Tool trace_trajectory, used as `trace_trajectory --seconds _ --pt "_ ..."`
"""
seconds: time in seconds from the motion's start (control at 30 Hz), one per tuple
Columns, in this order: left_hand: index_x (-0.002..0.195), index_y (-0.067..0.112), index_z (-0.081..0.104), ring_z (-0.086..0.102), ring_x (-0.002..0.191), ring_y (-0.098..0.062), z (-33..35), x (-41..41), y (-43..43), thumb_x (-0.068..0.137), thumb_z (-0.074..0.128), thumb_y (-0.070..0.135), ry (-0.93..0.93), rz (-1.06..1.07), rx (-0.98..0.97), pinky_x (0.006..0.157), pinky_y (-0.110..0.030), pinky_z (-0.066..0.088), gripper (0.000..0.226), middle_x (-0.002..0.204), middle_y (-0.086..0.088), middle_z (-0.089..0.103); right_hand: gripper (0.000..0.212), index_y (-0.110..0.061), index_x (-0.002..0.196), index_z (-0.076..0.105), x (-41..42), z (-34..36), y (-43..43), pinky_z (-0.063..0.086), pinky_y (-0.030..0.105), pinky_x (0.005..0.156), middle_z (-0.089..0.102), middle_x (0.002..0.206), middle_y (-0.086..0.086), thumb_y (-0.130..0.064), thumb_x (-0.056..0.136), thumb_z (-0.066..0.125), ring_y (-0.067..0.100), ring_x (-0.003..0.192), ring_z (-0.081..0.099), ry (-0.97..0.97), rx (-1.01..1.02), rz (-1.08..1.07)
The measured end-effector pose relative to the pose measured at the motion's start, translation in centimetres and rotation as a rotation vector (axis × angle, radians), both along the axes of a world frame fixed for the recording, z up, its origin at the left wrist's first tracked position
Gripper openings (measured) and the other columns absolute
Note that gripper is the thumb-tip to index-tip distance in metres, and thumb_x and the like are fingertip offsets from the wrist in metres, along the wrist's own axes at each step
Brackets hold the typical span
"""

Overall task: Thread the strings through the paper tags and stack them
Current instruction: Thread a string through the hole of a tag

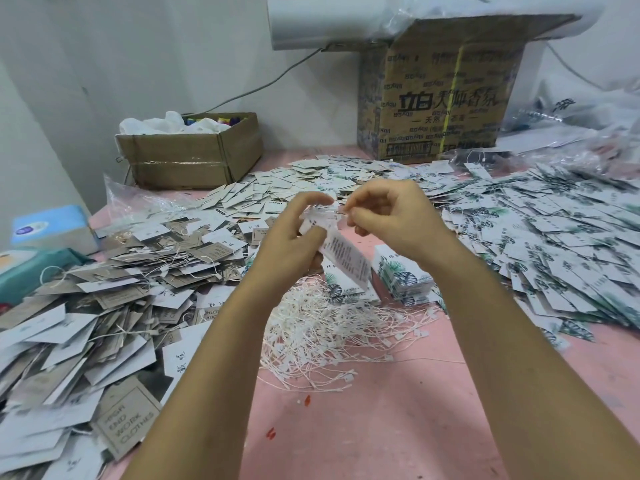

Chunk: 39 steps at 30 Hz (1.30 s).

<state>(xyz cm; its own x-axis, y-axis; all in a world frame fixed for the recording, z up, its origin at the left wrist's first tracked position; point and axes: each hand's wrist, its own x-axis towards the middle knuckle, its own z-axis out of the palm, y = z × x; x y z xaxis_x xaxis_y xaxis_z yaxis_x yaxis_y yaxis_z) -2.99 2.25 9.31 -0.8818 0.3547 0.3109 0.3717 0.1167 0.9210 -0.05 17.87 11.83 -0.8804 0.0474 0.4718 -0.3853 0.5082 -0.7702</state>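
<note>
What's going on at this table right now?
A person is mid-threading. The left hand holds a paper tag above the pink table, while the right hand pinches a string at the tag's top end. A loose pile of strings lies below, with a neat stack of leaf-print tags beside it. Heaps of tags spread to both sides.

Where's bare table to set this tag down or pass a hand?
Bare pink table lies at the near edge, below the string pile, and runs on to the right, on your side of the leaf tags. Crowded: grey tags all down the left, leaf tags across the right.
</note>
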Motion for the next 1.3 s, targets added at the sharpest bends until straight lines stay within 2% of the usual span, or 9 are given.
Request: trace_trajectory --seconds 0.13,0.33,0.4,0.57,0.7,0.83,1.03,1.17,1.3 --pt "0.083 0.012 0.054 0.055 0.044 -0.011 0.6 0.0 -0.1 0.087 0.057 -0.004 -0.116 0.057 0.243 0.048 -0.020 0.047 0.017 0.068 -0.007 0.060 0.016 -0.012 0.092 0.075 -0.2 -0.5 -0.6 0.053 0.024 0.074 0.072 0.086 0.000 -0.005 0.083 0.064 0.009 0.075 0.063 0.019 0.265 -0.086" --pt "0.078 0.012 0.051 0.060 0.047 -0.010 0.5 -0.3 0.0 0.086 0.065 0.010 -0.179 0.097 0.457 0.052 -0.019 0.049 0.016 0.051 0.007 0.057 0.025 -0.009 0.096 0.074 -0.1 -0.3 -1.4 0.052 0.041 0.080 0.070 0.081 0.001 0.001 0.087 0.053 0.022 0.083 0.063 -0.108 0.328 0.061" --pt "0.078 0.010 0.051 0.059 0.046 -0.010 0.5 -0.3 0.1 0.086 0.065 0.013 -0.186 0.139 0.500 0.051 -0.019 0.049 0.017 0.050 0.004 0.057 0.020 -0.004 0.092 0.071 0.1 -0.3 -1.5 0.048 0.044 0.075 0.064 0.079 0.016 -0.006 0.090 0.051 0.031 0.076 0.056 -0.183 0.343 0.165" --pt "0.081 0.006 0.051 0.061 0.048 -0.010 0.6 -0.2 0.3 0.087 0.065 0.017 -0.198 0.159 0.563 0.051 -0.019 0.049 0.019 0.051 0.000 0.059 0.015 -0.004 0.092 0.070 0.4 0.0 -1.7 0.050 0.044 0.076 0.065 0.084 0.019 -0.017 0.085 0.066 0.031 0.079 0.062 -0.194 0.313 0.196" --pt "0.078 0.011 0.054 0.063 0.052 -0.011 0.8 0.1 0.6 0.089 0.061 0.032 -0.241 0.096 0.508 0.053 -0.021 0.051 0.024 0.051 0.003 0.060 0.026 -0.013 0.067 0.064 0.0 -0.2 -1.4 0.036 0.029 0.053 0.054 0.057 0.003 -0.008 0.091 0.054 0.016 0.054 0.045 -0.119 0.348 0.020" --pt "0.093 0.016 0.059 0.055 0.046 -0.011 0.5 -0.1 0.5 0.091 0.054 0.040 -0.273 0.067 0.398 0.050 -0.021 0.049 0.025 0.051 0.005 0.057 0.030 -0.022 0.069 0.057 -0.2 -0.1 0.3 0.037 0.018 0.046 0.057 0.070 -0.003 -0.002 0.091 0.050 0.010 0.062 0.050 -0.209 0.259 -0.130" --pt "0.115 0.012 0.057 0.061 0.053 -0.006 -0.5 -0.4 0.5 0.086 0.064 0.010 -0.227 -0.014 0.115 0.056 -0.024 0.052 0.030 0.063 0.006 0.067 0.016 -0.001 0.087 0.062 -0.3 -0.1 2.2 0.051 0.050 0.075 0.065 0.091 0.021 0.004 0.091 0.048 0.036 0.082 0.062 -0.273 0.008 -0.102" --pt "0.098 0.013 0.064 0.053 0.048 -0.004 -1.0 -0.3 0.9 0.088 0.064 0.015 -0.128 0.042 -0.018 0.054 -0.021 0.047 0.010 0.061 0.002 0.057 0.027 -0.011 0.076 0.061 -0.4 -0.2 1.7 0.051 0.029 0.053 0.065 0.074 0.003 0.007 0.091 0.047 0.007 0.059 0.062 -0.251 -0.101 -0.032" --pt "0.071 0.010 0.061 0.046 0.049 -0.008 -0.8 -0.2 1.0 0.089 0.063 0.024 -0.003 0.071 -0.053 0.047 -0.016 0.039 0.023 0.061 -0.002 0.048 0.020 -0.003 0.086 0.063 -0.3 0.0 1.4 0.051 0.025 0.052 0.065 0.080 0.011 0.007 0.092 0.046 0.016 0.063 0.061 -0.233 -0.193 0.039"
